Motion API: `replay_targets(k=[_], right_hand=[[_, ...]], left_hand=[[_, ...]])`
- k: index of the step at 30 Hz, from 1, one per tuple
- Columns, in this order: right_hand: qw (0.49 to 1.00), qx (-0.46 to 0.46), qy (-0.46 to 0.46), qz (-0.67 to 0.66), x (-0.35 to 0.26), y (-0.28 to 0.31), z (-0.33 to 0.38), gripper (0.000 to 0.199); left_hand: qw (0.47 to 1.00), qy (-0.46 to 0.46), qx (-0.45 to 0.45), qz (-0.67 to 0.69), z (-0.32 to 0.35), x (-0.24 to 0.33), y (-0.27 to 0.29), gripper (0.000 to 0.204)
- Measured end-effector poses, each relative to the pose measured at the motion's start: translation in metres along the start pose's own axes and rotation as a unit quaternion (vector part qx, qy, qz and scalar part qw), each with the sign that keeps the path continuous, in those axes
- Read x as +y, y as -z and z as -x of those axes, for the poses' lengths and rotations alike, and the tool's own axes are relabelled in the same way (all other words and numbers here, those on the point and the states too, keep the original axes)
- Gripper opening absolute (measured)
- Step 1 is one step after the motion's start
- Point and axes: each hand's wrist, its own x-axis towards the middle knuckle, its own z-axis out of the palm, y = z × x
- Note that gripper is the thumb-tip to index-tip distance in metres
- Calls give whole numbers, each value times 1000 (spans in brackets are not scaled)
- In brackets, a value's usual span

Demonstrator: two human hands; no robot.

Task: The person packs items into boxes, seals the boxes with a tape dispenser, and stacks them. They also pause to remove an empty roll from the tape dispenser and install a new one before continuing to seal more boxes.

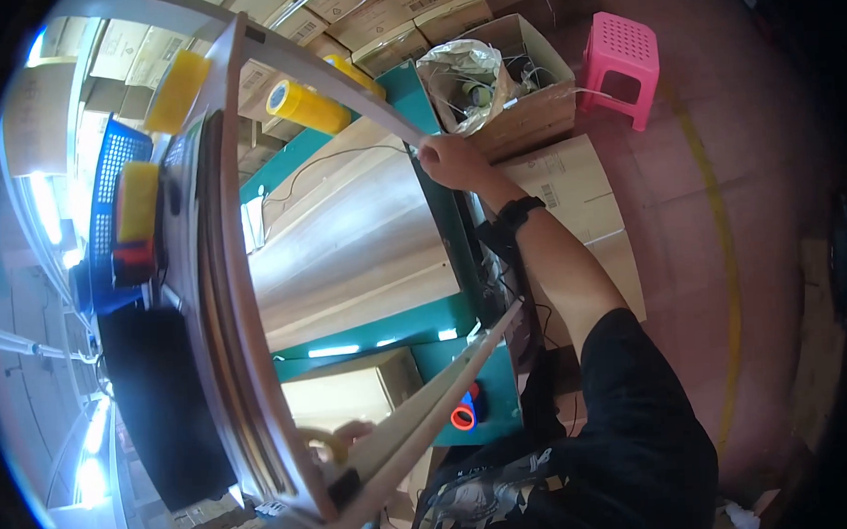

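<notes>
My right hand [453, 162] is reached out at the far right corner of the green bench top [463, 319], its fingers curled closed. It sits against the lower end of a pale post [342, 76]; whatever is inside the fingers is hidden. A thin cable [336, 156] runs across to that spot. Partly behind the nearer pale post [419, 405], my left hand [355, 432] shows only in part, with its fingers round a tan roll of tape [325, 445]. A wooden board [357, 239] lies on the bench, with a closed cardboard box [349, 388] on its near side.
An upper shelf [276, 316] carries a blue basket [113, 191], yellow blocks and a black box [167, 404]. Yellow tape rolls [311, 107] lie at the back. An open carton [526, 121], a pink stool [622, 62] and orange-handled scissors [464, 414] are to the right.
</notes>
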Motion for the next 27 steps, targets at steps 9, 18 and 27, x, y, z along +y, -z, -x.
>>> replay_targets(k=[9,18,27], right_hand=[[995,37,-77,54,70,-24,-160,18],[997,-45,-67,22,118,-66,-216,31],[952,-95,136,259,100,-63,-273,40]], left_hand=[[1000,5,-22,-3,-65,-71,-37,52],[996,87,-10,-20,-52,-105,-43,56],[988,137,46,-62,-39,-109,-33,60]])
